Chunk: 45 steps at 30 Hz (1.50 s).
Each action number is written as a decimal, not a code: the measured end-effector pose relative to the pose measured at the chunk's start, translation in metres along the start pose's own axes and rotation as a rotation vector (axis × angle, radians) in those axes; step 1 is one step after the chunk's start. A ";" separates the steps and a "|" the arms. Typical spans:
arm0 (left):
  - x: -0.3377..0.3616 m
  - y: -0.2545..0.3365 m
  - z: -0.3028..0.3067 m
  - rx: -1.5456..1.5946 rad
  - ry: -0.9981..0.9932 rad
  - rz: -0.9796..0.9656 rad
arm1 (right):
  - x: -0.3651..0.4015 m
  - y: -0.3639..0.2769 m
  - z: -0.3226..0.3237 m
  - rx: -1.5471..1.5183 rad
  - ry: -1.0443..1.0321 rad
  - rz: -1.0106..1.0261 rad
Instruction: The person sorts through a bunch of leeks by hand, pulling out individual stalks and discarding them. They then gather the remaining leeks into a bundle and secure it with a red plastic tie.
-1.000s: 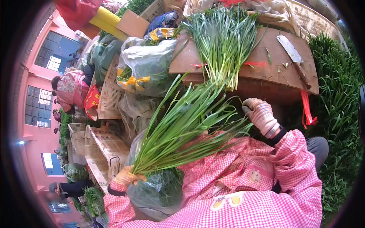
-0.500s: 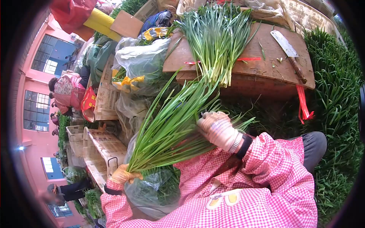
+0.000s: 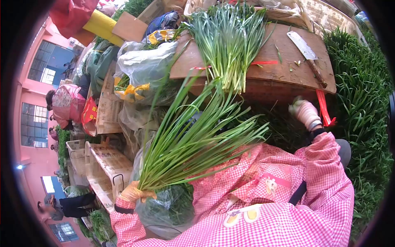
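Note:
My gloved left hand [image 3: 135,192] is closed around the stem end of a loose bunch of garlic chives [image 3: 185,144]. Its long flat leaves fan up and to the right across my lap. Off to the right, apart from the bunch, is my right hand [image 3: 305,114], in a pale glove. Its fingers are smeared by motion, so what they hold, if anything, does not show. A larger pile of garlic chives [image 3: 230,45] lies on the wooden board [image 3: 298,74], pale stems toward me, over a red tie strip [image 3: 264,62]. Right of the pile rests a cleaver [image 3: 303,46].
Red strips [image 3: 324,109] hang from the board's right corner. Masses of greens [image 3: 362,103] fill the right side. Plastic bags [image 3: 150,61] and crates [image 3: 109,164] stand at left. A bag of greens [image 3: 166,208] lies by my left hand. Other people [image 3: 68,103] are farther left.
My right hand has left the bunch and moved right and up, toward the hanging red strips. The leaves have spread wider, while my left hand keeps its hold on the stem end.

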<state>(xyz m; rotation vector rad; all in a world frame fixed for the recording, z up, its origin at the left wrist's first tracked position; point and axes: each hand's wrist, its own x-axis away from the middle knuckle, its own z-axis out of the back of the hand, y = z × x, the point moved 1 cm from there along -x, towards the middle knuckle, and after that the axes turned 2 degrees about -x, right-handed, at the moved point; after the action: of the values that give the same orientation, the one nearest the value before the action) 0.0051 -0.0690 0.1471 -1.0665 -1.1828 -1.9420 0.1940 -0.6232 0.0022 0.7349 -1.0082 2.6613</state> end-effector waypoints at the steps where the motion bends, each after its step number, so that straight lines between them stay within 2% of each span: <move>1: -0.003 0.003 0.000 0.010 -0.009 -0.006 | 0.000 0.002 0.004 0.806 -0.005 -0.083; 2: -0.001 0.007 0.000 0.005 -0.029 -0.017 | 0.009 -0.003 0.005 0.818 0.053 -0.030; 5: -0.001 0.009 0.001 -0.022 -0.061 0.001 | 0.016 -0.017 -0.002 0.545 0.416 0.254; 7: 0.003 0.015 -0.002 -0.021 -0.049 0.001 | 0.026 -0.043 -0.008 0.415 0.453 0.297; 8: 0.004 0.017 -0.004 -0.017 -0.043 -0.004 | 0.021 -0.043 -0.017 0.305 0.476 0.403; 9: 0.003 0.015 -0.003 -0.001 -0.055 -0.003 | 0.027 -0.054 -0.020 0.097 0.377 0.370; 11: 0.002 0.009 0.002 0.035 -0.076 0.010 | 0.019 -0.058 -0.041 -0.002 0.329 0.534; 13: 0.001 0.006 0.003 0.037 -0.080 0.018 | 0.021 -0.079 -0.053 0.112 0.495 0.773; 15: 0.002 0.007 0.003 0.019 -0.079 0.025 | 0.011 -0.095 -0.076 0.268 0.427 0.727; 17: 0.003 0.011 0.003 -0.011 -0.070 0.025 | 0.014 -0.114 -0.087 0.418 0.337 0.791; 18: 0.007 0.021 0.000 -0.078 -0.035 0.130 | 0.009 -0.114 -0.099 0.380 0.511 0.925; 21: 0.004 0.011 0.004 -0.047 -0.065 0.033 | -0.007 -0.104 -0.082 0.469 0.193 0.454; 23: 0.004 0.009 0.004 -0.037 -0.074 0.038 | -0.028 -0.062 -0.074 0.382 0.556 0.324; 24: 0.003 0.010 0.004 -0.046 -0.073 0.039 | -0.015 -0.065 -0.061 0.244 0.668 0.425; 25: 0.002 0.010 0.003 -0.056 -0.074 0.044 | -0.001 -0.076 -0.055 0.112 0.783 0.724; 27: -0.002 0.005 0.009 -0.014 -0.108 0.050 | 0.040 -0.117 -0.047 0.334 0.437 0.849; 29: -0.004 0.012 0.009 -0.032 -0.112 0.059 | 0.062 -0.138 -0.072 0.195 0.390 1.088; 31: -0.006 0.009 0.011 -0.027 -0.125 0.049 | 0.070 -0.153 -0.106 0.164 0.402 1.142; 33: -0.004 0.007 0.012 -0.023 -0.124 0.037 | 0.067 -0.162 -0.140 0.451 0.568 1.125; 34: -0.001 0.008 0.011 -0.071 -0.109 0.063 | 0.066 -0.158 -0.141 0.448 0.598 1.221; 37: 0.003 0.008 0.013 -0.132 -0.095 0.100 | 0.039 -0.126 -0.139 0.638 0.221 0.810; 39: 0.004 -0.004 0.014 -0.043 -0.126 0.083 | 0.031 -0.112 -0.072 0.908 0.213 0.567; 41: 0.003 -0.002 0.012 -0.039 -0.145 0.096 | -0.007 -0.050 -0.058 1.041 0.354 0.426; 43: 0.003 -0.003 0.008 -0.094 -0.145 0.117 | -0.004 -0.044 -0.042 1.000 0.464 0.368; 44: 0.003 -0.003 0.008 -0.067 -0.140 0.100 | 0.006 -0.053 -0.038 0.848 0.513 0.508; 45: 0.001 -0.003 0.007 -0.042 -0.135 0.078 | 0.022 -0.080 -0.039 0.795 0.446 0.543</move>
<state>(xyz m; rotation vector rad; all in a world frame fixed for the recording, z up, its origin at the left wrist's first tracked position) 0.0045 -0.0613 0.1492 -1.2640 -1.1577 -1.8675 0.1889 -0.5374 0.0334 -0.0953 0.0153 3.4781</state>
